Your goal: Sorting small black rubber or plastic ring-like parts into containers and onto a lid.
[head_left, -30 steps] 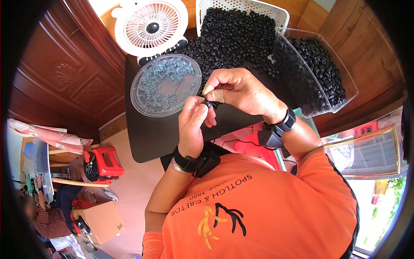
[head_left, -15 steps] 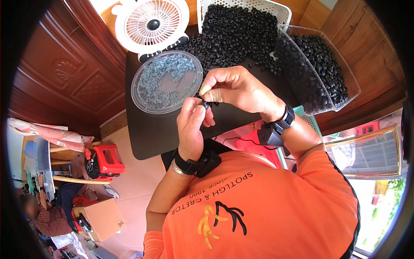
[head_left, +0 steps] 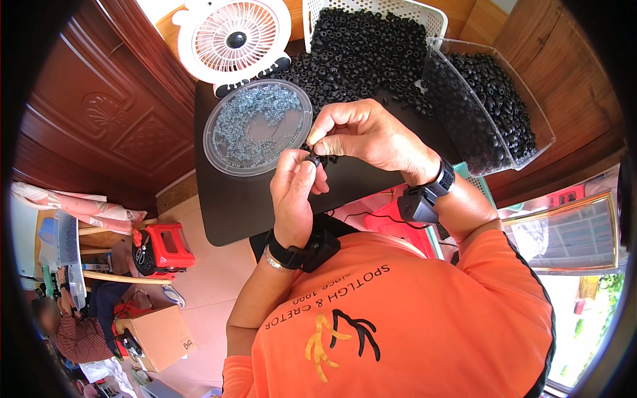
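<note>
Black part [head_left: 312, 160] grasped between hands [head_left: 292, 202] over dark table [head_left: 232, 202]; brown door [head_left: 99, 106], pinkish floor [head_left: 215, 282] leftward.

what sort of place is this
Likely a small workshop, perhaps in a home: a dark table bears heaped black parts and a tray of bluish pieces, with a carved wooden panel to the left.

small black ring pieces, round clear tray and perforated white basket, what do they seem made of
Small black ring pieces: plastic or rubber, slightly glossy; their highlights fit either. Round clear tray: likely smooth plastic, being transparent with a shiny rim. Perforated white basket: probably moulded plastic, fairly matt, from its regular holes.
</note>
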Action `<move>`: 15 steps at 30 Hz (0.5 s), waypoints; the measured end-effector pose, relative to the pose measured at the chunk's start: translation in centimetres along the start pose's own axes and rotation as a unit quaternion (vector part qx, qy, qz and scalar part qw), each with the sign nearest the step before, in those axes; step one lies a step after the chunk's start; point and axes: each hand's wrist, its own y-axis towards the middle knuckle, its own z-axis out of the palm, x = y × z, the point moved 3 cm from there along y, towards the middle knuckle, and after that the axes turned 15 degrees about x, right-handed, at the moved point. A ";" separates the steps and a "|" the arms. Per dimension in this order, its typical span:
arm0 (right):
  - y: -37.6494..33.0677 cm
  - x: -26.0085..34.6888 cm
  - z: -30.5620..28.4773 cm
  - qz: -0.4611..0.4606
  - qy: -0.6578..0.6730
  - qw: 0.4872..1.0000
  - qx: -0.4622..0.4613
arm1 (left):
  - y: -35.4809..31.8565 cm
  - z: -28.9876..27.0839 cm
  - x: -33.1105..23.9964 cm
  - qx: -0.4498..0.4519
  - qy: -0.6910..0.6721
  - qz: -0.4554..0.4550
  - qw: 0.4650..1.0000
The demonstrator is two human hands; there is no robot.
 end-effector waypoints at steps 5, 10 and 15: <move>0.0 0.7 0.1 0.019 -0.048 0.999 0.001 | -0.1 -0.1 0.1 -0.005 0.031 0.009 0.999; 0.0 0.9 0.1 0.030 -0.069 0.997 0.002 | 0.0 -0.1 -0.1 -0.010 0.029 -0.002 1.000; 0.0 0.9 0.0 0.022 -0.099 0.995 -0.009 | 0.0 0.0 -0.1 -0.011 0.028 -0.004 1.000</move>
